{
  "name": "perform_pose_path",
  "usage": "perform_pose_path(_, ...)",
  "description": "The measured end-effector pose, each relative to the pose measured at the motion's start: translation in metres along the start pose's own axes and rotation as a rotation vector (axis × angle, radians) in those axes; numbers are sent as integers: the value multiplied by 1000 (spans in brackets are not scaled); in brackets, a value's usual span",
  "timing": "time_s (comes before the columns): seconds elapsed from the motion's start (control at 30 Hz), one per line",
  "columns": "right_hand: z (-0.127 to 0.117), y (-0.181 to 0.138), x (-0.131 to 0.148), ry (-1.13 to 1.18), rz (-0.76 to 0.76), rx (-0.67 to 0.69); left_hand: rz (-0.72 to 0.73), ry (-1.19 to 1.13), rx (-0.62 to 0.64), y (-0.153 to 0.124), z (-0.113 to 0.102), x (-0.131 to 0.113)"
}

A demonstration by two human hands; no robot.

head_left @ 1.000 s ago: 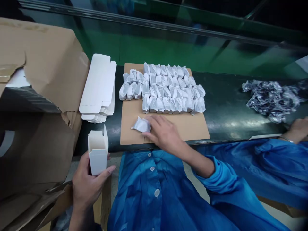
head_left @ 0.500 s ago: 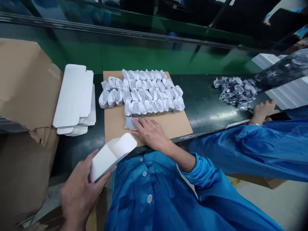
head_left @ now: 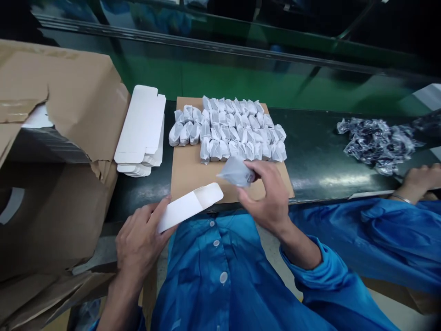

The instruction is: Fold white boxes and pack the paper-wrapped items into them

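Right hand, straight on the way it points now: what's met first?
Likely the front row of wrapped packets, just beyond the held packet in the right hand. Depth is unclear: the hand may be high enough to pass over them.

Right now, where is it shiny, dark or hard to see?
Head view: pale glare on the dark tabletop, glints on crumpled plastic; head view again: shadow inside the torn cardboard carton, a marking too small to read on the white packet in the right hand.
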State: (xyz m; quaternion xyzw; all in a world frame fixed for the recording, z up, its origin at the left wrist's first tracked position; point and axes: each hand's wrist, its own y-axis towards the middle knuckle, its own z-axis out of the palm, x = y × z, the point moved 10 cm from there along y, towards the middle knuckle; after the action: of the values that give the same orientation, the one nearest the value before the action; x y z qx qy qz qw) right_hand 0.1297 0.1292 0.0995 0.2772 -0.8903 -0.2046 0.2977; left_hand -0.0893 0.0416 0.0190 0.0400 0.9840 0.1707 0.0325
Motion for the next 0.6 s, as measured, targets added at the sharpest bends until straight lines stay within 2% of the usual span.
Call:
perform_pose_path(0.03, -9, -5, 13, -11, -79, -16, -6, -11, 11, 1, 2, -1)
perform_pose_path(0.07, -8, -9, 26, -28, -163, 46, -18, -16, 16, 3, 2, -2)
perform_pose_path(0.13, 9, -17, 39, -51, -284, 294, -27, -11, 31, 5, 3, -4)
perform_pose_path(0.2, 27, -22, 38, -43, -326, 539, 19, -14, 65, 7, 5, -12)
perform_pose_path(0.27, 35, -23, 35, -6, -350, 689, 101, -36, 85, 7, 5, -23)
perform_pose_path(0.33, 32, -18, 36, 32, -378, 687, 135, -39, 41, 8, -1, -29)
perform_pose_path(0.43, 22, -10, 36, 10, -336, 561, 114, -16, -37, 11, -10, -31)
perform_pose_path(0.5, 21, -12, 35, 28, -287, 526, 119, -2, -34, 13, -10, -33)
perform_pose_path(0.6, 28, -17, 30, 302, -135, 570, 150, -9, -18, 16, -4, -42)
